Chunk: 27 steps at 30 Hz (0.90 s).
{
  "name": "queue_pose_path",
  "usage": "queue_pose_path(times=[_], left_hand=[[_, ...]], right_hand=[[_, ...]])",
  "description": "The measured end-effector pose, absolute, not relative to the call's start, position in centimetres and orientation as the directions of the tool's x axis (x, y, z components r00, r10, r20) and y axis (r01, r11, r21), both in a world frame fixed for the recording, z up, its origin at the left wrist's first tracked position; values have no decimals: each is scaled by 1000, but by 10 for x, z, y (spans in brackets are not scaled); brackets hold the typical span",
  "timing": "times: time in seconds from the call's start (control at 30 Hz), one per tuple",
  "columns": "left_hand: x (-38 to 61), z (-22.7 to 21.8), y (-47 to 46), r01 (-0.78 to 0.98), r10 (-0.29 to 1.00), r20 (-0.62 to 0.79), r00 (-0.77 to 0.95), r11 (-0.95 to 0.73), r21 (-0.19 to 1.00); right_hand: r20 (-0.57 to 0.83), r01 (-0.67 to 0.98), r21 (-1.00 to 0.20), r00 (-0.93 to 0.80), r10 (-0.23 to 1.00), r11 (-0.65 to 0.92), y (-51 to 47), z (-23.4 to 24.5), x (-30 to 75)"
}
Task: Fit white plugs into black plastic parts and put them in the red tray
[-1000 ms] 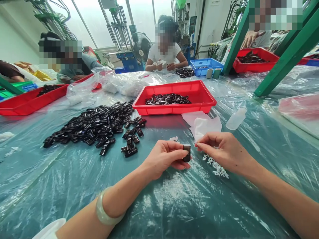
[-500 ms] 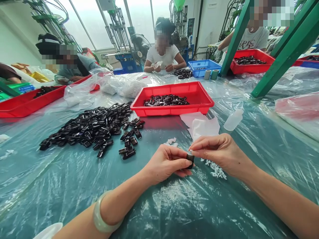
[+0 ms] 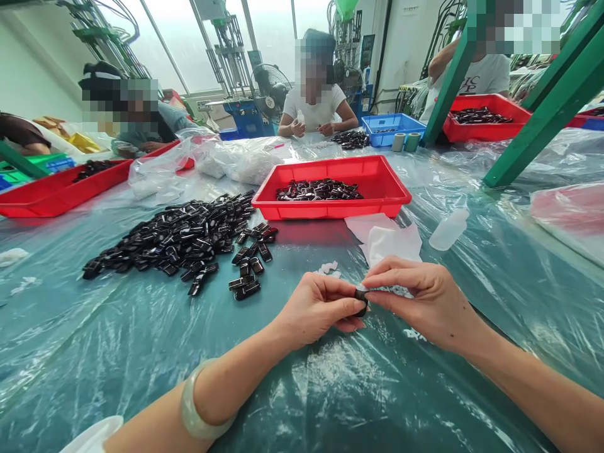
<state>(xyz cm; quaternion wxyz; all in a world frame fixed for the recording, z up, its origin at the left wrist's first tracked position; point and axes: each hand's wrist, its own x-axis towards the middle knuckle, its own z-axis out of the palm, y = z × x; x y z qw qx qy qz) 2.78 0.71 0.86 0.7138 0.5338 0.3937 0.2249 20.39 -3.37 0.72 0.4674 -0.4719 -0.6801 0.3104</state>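
Note:
My left hand [image 3: 325, 304] pinches a small black plastic part [image 3: 361, 304] between thumb and fingers, above the plastic-covered table. From the other side my right hand [image 3: 419, 292] closes its thumb and forefinger on a small white piece [image 3: 362, 287] at the top of that part. The fingertips of both hands nearly meet, so much of the part is covered. Beyond my left wrist lies a large heap of similar black parts [image 3: 179, 236]. Small white pieces [image 3: 415, 334] are scattered under and beside my right hand.
A red tray [image 3: 330, 211] with black parts stands ahead. Right of it are white paper sheets [image 3: 391, 242] and a translucent bottle [image 3: 449, 230]. A slanting green post [image 3: 528, 119] rises at the right. Several people sit around the table, one person [image 3: 314, 104] straight across.
My right hand has lowered slightly and moved closer against the black part. The whole view has shifted a little, so the table's things appear farther right.

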Motion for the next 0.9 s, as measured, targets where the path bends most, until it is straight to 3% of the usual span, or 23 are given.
queue_pose_path(times=[0.3, 0.9], left_hand=[[32, 10, 4, 113, 763, -327, 557, 321, 940], [34, 7, 2, 129, 785, -317, 532, 295, 947]], right_hand=[[391, 466, -783, -145, 909, 412, -36, 6, 202], [343, 516, -784, -102, 934, 345, -36, 4, 198]])
